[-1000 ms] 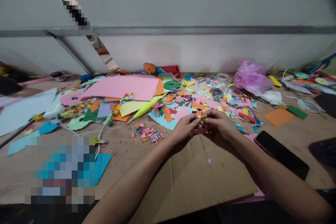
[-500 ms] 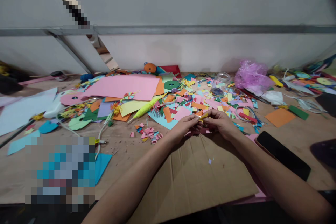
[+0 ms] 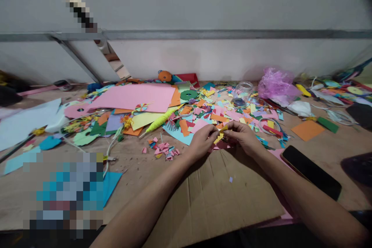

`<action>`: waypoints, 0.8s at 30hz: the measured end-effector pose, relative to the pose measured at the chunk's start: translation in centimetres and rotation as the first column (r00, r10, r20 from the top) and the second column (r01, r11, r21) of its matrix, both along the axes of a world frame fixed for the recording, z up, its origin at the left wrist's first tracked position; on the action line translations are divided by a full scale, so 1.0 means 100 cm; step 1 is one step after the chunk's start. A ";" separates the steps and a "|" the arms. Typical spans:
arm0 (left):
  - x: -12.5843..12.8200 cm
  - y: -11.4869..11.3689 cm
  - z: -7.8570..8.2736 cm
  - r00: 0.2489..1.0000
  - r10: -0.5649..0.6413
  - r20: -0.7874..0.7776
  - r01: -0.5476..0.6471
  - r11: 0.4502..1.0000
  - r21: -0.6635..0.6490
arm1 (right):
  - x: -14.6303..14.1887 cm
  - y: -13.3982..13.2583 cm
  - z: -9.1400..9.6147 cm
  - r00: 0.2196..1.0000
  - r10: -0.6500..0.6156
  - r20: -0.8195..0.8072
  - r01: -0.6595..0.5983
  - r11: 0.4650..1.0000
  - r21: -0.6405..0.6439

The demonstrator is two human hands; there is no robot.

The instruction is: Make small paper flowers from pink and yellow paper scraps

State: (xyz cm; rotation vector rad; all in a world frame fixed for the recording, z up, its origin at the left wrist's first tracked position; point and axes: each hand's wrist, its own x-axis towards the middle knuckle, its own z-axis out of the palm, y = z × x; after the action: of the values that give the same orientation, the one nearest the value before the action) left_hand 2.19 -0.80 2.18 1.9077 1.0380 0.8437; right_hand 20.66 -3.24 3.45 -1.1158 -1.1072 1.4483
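- Grey wall panels (image 3: pixel 203 0) stand behind a brown tabletop (image 3: pixel 133 186) strewn with coloured paper
- Plenty looks already cut: scraps (image 3: pixel 219 117) spread beyond the hands, and a small heap of mostly pink bits (image 3: pixel 164 149) lies to their left, while the large pink sheet (image 3: pixel 133 97) farther left seems whole
- Handling of the yellow paper (image 3: pixel 218 138) looks unfinished, since it is between the two hands, near the far edge of the cardboard (image 3: pixel 215 201), not set down
- Left hand (image 3: pixel 203 139): thumb and fingers drawn together, pinching the yellow paper's near part
- Right hand (image 3: pixel 243 135): thumb and forefinger pinching its other side, remaining fingers curled and partly hidden
- Beyond the right forearm lies a dark phone (image 3: pixel 310 172)
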 end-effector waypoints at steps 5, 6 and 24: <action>0.001 0.000 -0.001 0.996 -0.047 0.078 0.056 0.992 -0.110 | 0.000 0.000 -0.003 1.000 0.009 0.005 -0.009 1.000 0.004; 0.001 0.000 -0.001 0.996 -0.046 0.076 0.054 0.992 -0.114 | 0.000 0.000 -0.003 1.000 0.021 0.010 -0.021 1.000 0.000; 0.003 -0.003 -0.008 0.902 -0.024 0.431 0.275 0.801 -0.532 | 0.002 0.002 -0.009 0.996 0.086 0.018 -0.087 0.995 0.057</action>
State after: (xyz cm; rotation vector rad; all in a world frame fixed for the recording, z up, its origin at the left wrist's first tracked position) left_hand 2.45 -1.14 1.39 1.2024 0.7523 0.6810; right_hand 20.85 -3.01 2.58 -1.0512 -1.2137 1.4676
